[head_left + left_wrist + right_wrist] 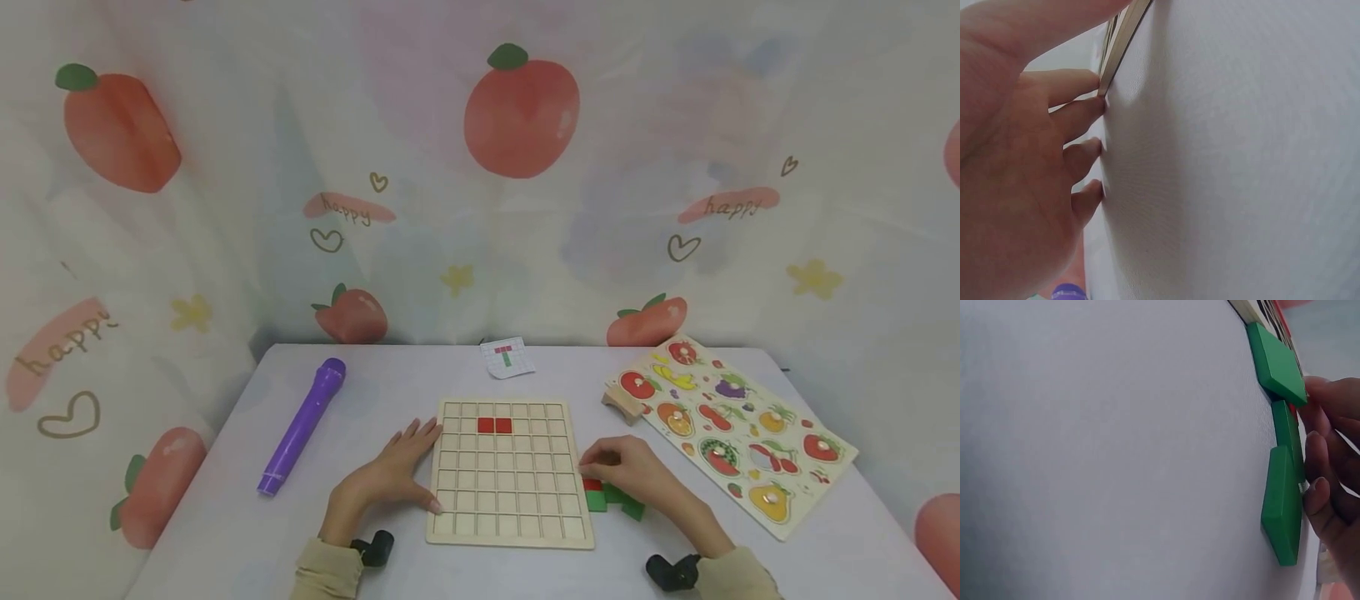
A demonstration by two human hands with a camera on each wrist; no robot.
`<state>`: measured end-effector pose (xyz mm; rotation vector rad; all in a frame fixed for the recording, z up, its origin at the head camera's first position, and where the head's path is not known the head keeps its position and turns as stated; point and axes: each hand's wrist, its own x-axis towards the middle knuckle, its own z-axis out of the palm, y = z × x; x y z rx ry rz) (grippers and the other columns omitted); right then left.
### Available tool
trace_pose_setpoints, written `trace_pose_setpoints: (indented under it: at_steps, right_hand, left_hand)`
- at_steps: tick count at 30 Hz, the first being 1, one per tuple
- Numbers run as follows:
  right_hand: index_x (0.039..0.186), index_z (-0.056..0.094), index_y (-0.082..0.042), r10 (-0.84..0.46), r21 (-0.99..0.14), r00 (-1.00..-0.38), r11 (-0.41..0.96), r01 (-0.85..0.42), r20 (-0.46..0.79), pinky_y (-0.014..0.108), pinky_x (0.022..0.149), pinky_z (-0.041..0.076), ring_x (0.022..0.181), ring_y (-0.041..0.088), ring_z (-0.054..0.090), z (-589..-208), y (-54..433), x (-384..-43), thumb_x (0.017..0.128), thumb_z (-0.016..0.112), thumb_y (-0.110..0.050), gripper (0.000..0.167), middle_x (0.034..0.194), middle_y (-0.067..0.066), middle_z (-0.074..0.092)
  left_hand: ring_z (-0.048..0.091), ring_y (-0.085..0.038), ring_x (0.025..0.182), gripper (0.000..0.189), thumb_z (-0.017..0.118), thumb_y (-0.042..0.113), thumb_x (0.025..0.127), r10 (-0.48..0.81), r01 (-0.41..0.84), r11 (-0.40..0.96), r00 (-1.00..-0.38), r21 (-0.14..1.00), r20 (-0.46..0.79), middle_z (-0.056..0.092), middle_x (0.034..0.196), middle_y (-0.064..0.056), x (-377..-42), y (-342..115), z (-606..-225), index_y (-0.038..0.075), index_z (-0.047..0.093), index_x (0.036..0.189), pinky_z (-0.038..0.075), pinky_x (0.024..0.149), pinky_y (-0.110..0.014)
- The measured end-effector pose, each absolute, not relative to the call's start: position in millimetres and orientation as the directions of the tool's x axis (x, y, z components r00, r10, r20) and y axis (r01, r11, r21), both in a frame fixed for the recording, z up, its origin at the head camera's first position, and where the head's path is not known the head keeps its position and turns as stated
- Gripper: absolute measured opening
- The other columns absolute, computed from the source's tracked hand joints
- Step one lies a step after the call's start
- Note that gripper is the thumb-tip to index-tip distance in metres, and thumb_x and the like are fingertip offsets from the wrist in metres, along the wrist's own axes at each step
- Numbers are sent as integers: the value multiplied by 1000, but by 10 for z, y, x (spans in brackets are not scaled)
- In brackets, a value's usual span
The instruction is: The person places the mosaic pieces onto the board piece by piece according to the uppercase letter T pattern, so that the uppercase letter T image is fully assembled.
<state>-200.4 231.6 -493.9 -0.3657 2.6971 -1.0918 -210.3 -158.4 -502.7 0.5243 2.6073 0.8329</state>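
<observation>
A pale wooden grid board (513, 476) lies flat on the table, with two red square tiles (495, 426) side by side in its second row. My left hand (390, 473) is spread along the board's left edge, thumb and fingers touching it. At the right edge, my right hand (626, 467) bends its fingers over a small group of tiles. A red tile (592, 484) shows just below its fingertips; whether they pinch a tile is hidden. Green tiles (596, 501) lie beside and under that hand. In the right wrist view, several green tiles (1282, 506) sit near the fingertips.
A small pattern card (507, 357) with a red and green T lies behind the board. To the left is a purple toy microphone (303, 427). A fruit puzzle board (738, 442) lies at the right, propped on a small wooden block (622, 403).
</observation>
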Motion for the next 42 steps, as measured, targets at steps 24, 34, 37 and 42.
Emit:
trace_pose_setpoints:
  at_steps: [24,34,37,42]
  right_hand:
    - [104,74,-16,-417,-725,-903,653,-218,-105,18,65,43,78,7,52,-5032,2524,-1938,83,86,-27,26,88,-5,62]
    - [107,75,-16,-447,-753,-888,620,-220,-109,20,66,42,80,10,52,-5033,2554,-1918,84,84,-24,26,92,-2,62]
    - [106,74,-16,-448,-754,-888,617,-224,-103,20,66,42,81,9,52,-5027,2548,-1904,84,85,-23,25,93,-3,63]
    - [104,73,-15,-445,-760,-889,614,-215,-108,20,68,44,82,9,52,-5012,2537,-1879,83,85,-22,25,95,-3,63]
  left_hand:
    - [5,-35,161,121,96,37,67,451,238,754,-865,612,-220,18,173,-11,-2100,-1580,-5006,7,28,163,6,131,-56]
    - [5,-35,161,122,96,35,66,439,230,757,-872,611,-216,18,172,-11,-2101,-1590,-5034,7,28,163,6,131,-56]
    - [5,-36,161,122,97,35,65,440,228,757,-871,613,-219,18,172,-11,-2098,-1588,-5031,7,28,163,6,131,-56]
    - [6,-36,161,123,97,36,65,445,234,754,-870,614,-214,19,172,-11,-2105,-1590,-5036,7,28,163,6,131,-56]
